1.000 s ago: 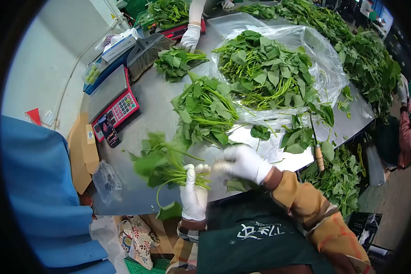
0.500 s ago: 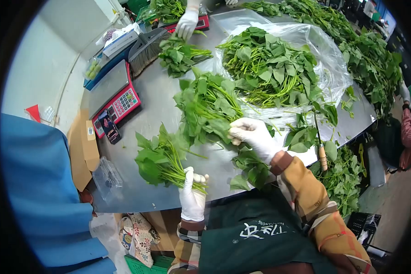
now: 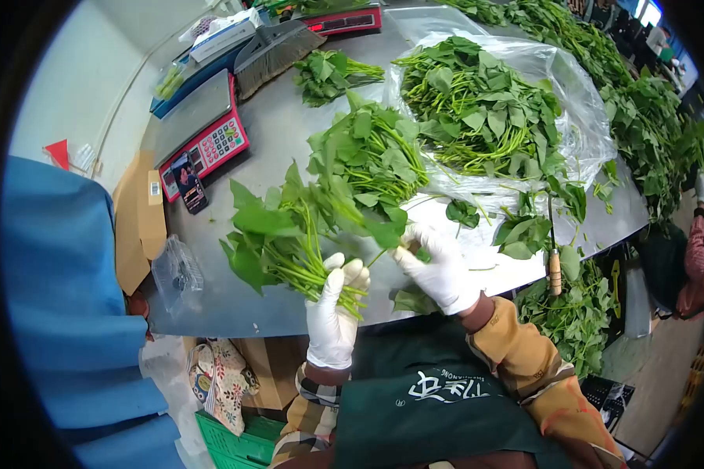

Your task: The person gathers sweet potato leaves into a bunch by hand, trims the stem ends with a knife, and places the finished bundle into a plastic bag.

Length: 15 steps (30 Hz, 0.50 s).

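Observation:
My left hand, in a white glove, is closed around the stems of a bunch of leafy greens, whose leaves fan out to the upper left. Close by on the right, my gloved right hand pinches a leafy sprig by its stem; the sprig's leaves reach toward the bunch. A loose pile of greens lies on the metal table just beyond both hands. Some leaves below my right hand are partly hidden by it.
An open plastic bag holds a large heap of greens. A red scale with a phone stands left, beside a brush. A wooden-handled tool lies right. More greens line the far right edge.
My right hand has moved down and left from the pile, bringing a sprig near the bunch in my left hand. Another person's gloved hand has left the small bunch at the back.

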### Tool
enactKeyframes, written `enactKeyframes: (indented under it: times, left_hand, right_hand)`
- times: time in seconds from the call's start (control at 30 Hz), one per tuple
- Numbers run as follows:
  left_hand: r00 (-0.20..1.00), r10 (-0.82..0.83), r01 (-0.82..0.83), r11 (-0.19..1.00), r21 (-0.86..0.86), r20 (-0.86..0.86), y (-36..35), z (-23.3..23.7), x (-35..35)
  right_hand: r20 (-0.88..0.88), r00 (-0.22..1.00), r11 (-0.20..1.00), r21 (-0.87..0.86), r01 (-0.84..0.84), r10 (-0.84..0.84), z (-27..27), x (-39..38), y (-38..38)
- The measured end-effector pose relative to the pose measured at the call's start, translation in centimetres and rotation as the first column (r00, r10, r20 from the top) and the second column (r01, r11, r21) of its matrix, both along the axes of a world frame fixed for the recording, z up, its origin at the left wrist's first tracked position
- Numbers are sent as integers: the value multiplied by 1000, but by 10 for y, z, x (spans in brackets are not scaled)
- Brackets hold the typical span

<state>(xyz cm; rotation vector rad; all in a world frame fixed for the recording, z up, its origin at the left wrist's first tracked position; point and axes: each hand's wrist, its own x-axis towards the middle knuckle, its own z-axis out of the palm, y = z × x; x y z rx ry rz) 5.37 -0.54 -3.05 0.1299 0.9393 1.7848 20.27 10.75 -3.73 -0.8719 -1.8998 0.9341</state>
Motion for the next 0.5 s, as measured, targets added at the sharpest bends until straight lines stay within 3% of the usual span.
enactKeyframes:
  times: [0.1, 0.17, 0.2, 0.37, 0.4, 0.5]
  left_hand:
    - [999, -14, 14, 1000, -1, -35, 3, -6, -5]
    - [1000, -5, 6, 999, 47, -7, 3, -12, -7]
    - [995, 13, -19, 998, 55, 94, 2, -13, -7]
    - [999, -33, 33, 996, 77, -6, -1, -23, -13]
    - [999, -34, 36, 997, 66, -40, -1, -21, -13]
    - [903, 160, -142, 987, 73, -398, 1, -11, -13]
  right_hand:
    - [148, 987, 943, 313, -111, 67, 4, -6, -9]
    - [200, 973, 909, 374, -185, 116, 2, -9, -12]
    - [195, 973, 910, 369, -191, 125, 2, -10, -13]
    - [249, 962, 945, 274, -180, 111, -3, -9, -15]
    - [328, 940, 947, 260, -188, 96, -4, -8, -15]
    - [528, 844, 969, 143, -201, 97, -13, -3, -11]
